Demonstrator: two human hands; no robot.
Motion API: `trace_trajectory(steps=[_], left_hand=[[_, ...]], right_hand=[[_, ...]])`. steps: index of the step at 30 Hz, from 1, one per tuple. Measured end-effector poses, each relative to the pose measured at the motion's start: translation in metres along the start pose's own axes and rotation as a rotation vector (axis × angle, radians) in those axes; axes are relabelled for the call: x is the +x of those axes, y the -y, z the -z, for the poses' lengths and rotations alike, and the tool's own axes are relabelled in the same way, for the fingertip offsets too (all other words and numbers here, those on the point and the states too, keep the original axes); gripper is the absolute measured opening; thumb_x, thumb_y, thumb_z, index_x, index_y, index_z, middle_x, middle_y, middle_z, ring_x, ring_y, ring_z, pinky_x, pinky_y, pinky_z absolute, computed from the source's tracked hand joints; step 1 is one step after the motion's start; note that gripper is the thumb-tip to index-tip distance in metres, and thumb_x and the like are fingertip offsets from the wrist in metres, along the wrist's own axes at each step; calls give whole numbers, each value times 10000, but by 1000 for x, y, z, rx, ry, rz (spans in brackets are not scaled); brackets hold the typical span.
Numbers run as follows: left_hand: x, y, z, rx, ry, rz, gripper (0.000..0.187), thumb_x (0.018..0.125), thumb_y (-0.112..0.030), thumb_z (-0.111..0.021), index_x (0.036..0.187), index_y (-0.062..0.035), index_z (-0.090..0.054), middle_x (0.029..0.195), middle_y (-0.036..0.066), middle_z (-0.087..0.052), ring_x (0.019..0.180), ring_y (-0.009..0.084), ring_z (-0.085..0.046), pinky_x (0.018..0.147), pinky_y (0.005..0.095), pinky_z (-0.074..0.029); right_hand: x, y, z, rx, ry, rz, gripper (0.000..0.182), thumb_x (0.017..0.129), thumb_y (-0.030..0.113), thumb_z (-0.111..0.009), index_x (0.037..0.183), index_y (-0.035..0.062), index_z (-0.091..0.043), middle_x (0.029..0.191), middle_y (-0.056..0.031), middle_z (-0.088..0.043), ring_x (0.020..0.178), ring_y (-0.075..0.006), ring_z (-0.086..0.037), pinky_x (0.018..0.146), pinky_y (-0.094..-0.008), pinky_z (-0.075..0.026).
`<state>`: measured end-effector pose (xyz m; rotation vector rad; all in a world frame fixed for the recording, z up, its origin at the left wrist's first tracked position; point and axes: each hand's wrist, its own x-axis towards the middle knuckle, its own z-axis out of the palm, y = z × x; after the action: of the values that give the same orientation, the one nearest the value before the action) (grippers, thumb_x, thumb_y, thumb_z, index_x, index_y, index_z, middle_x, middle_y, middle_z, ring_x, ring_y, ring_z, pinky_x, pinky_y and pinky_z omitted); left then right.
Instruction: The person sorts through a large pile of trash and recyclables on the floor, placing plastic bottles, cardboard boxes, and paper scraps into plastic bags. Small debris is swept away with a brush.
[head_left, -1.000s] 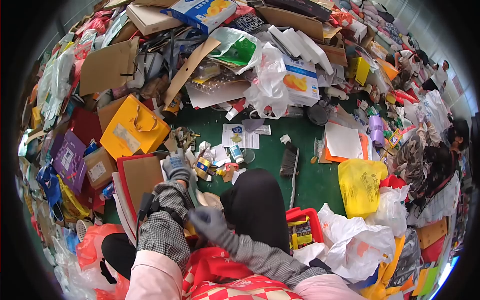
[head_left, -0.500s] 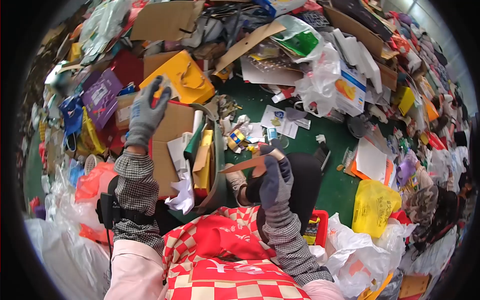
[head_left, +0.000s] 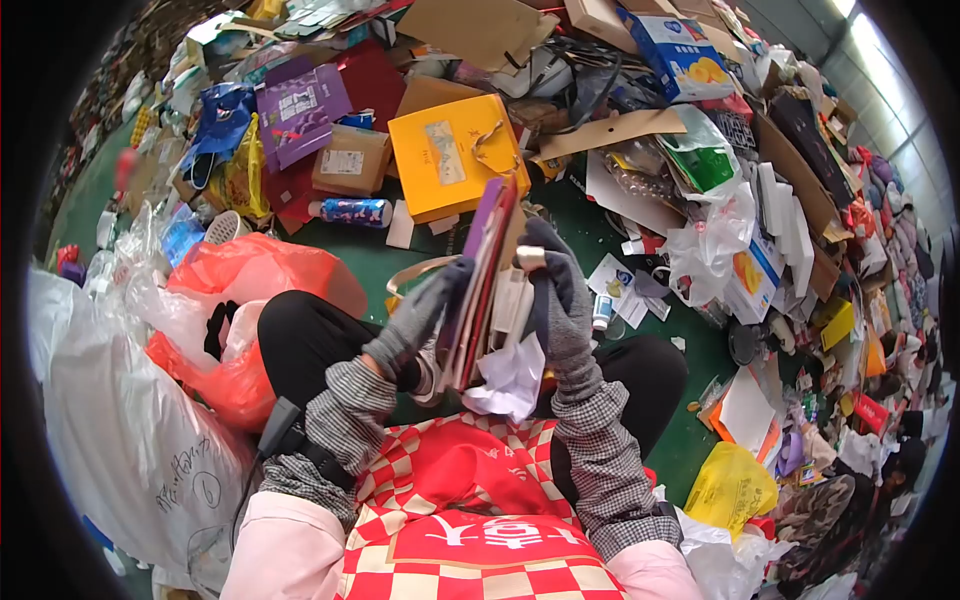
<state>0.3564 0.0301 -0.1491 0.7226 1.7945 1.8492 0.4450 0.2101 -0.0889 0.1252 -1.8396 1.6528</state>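
Between my two gloved hands, above the floor and between my knees, stands an upright stack of flattened cardboard and paper (head_left: 482, 285), with purple and dark red pieces on its left side. My left hand (head_left: 425, 312) is closed around the left side of this stack. On the other side, my right hand (head_left: 562, 300) closes against it, with a small pale piece at its fingertips that I cannot make out. A crumpled white sheet (head_left: 508, 378) hangs out at the stack's near end. Just beyond lies a yellow box (head_left: 450, 155) with a torn flap.
A blue patterned bottle (head_left: 352, 212) and a small brown carton (head_left: 350, 160) lie left of the yellow box. Red plastic bags (head_left: 270, 270) and a large white sack (head_left: 140, 430) sit at my left. A yellow bag (head_left: 732, 490) is at my right, with mixed waste heaped around.
My left hand has come from the yellow box down to the stack. My right hand has moved up to its other side. The stack now stands upright between them; the view has turned left.
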Motion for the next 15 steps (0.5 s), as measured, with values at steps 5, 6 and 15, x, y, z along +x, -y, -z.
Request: trace_trajectory(steps=[5,6,15], left_hand=[[-26,34,-48,-214,-20,25,425,896,-242,-504,1254,-21,-451,1296,136,-436,1177,218,-437,973,290,-348],[-29,22,-51,-287,-64,108,361,887,-203,-533,1192,-11,-504,1170,85,-530,1024,171,-523,867,262,-421],[-9,125,4,83,-721,111,278,904,-274,-503,1032,-37,-573,809,60,-558,670,162,-490,654,318,-425]], right_hand=[[-1,-18,-16,-806,412,200,238,758,22,-490,984,44,-559,1197,-118,-538,1089,-294,-513,970,-386,-336],[1,-29,-16,-827,408,198,223,753,74,-496,964,71,-565,1141,-82,-571,1032,-289,-528,931,-403,-338],[-5,-39,-13,-1087,409,154,236,741,95,-512,970,121,-561,1008,-37,-602,982,-230,-541,912,-411,-323]])
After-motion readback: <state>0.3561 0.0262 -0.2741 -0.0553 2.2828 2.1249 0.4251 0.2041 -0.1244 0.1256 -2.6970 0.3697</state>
